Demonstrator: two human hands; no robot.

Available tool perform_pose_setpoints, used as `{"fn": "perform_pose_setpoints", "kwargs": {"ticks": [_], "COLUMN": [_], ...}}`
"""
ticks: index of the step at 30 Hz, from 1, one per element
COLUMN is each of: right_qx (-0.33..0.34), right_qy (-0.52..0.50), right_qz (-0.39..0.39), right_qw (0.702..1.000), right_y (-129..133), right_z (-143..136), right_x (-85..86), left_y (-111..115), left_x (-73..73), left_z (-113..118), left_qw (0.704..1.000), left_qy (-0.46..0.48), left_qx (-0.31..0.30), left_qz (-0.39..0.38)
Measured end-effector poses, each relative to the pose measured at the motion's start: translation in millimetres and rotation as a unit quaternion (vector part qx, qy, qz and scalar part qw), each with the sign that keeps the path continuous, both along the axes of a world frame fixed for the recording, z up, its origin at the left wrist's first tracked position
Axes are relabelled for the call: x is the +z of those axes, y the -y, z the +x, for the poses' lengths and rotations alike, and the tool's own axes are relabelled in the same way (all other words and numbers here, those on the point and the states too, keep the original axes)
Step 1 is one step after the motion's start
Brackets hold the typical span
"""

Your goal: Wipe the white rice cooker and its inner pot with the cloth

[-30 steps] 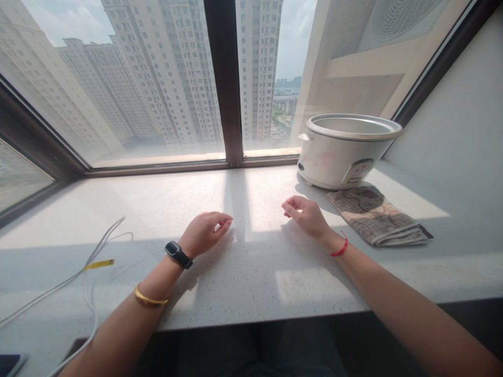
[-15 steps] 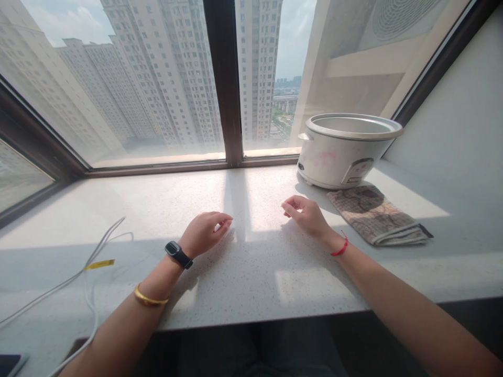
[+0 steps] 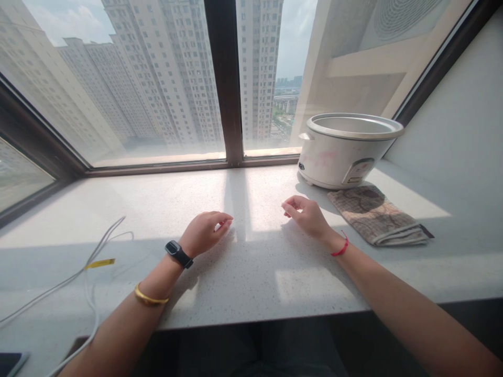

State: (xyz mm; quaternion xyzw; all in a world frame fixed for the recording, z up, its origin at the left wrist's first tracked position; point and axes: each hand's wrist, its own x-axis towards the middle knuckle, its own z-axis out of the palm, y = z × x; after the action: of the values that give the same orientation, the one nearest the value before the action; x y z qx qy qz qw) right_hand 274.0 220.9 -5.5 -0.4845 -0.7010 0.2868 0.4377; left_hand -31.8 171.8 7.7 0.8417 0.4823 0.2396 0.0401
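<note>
My left hand (image 3: 207, 232) rests on its side on the pale speckled counter (image 3: 251, 283), left of the middle, its fingers curled together with nothing visible in them. A black watch and a gold bangle are on that arm. Across a gap, my right hand (image 3: 304, 213) lies on the counter with curled fingers and thumb, also holding nothing visible. A red string circles its wrist. Behind and to the right of it stands a white rice cooker (image 3: 334, 159), lidless. The folded patterned towel (image 3: 379, 214) lies in front of the cooker, right of my right hand.
A white cable (image 3: 89, 293) with a yellow tag (image 3: 100, 264) runs along the left side and past my left forearm. The corner of a dark device (image 3: 11, 362) shows at the lower left. Window frames (image 3: 231, 104) rise behind the counter, with tall buildings outside.
</note>
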Motion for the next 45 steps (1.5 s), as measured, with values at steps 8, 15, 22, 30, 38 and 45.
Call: {"fn": "perform_pose_setpoints", "kwargs": {"ticks": [8,15,22,30,38,45], "right_qx": [0.004,0.001,0.004,0.004,0.008,0.009], "right_qy": [0.002,0.004,0.006,0.006,0.008,0.011], "right_qz": [0.005,0.002,0.002,0.005,0.004,-0.001], "right_qw": [1.0,1.0,1.0,1.0,1.0,1.0], "right_y": [0.0,-0.2,0.0,0.1,-0.4,-0.3], "right_z": [0.4,0.5,0.8,0.5,0.5,0.7], "right_x": [-1.0,0.1,-0.9,0.2,-1.1,-1.0], "left_y": [0.1,0.3,1.2,1.2,1.4,0.7], "left_x": [1.1,0.0,0.6,1.5,1.5,0.6], "left_z": [1.6,0.3,0.6,1.7,1.5,0.7], "left_qw": [1.0,1.0,1.0,1.0,1.0,1.0], "left_qy": [-0.002,0.0,0.001,-0.005,-0.001,-0.002], "left_qx": [-0.001,-0.003,0.001,0.002,0.001,0.0], "left_qz": [0.007,0.003,-0.001,0.001,-0.002,-0.004]}}
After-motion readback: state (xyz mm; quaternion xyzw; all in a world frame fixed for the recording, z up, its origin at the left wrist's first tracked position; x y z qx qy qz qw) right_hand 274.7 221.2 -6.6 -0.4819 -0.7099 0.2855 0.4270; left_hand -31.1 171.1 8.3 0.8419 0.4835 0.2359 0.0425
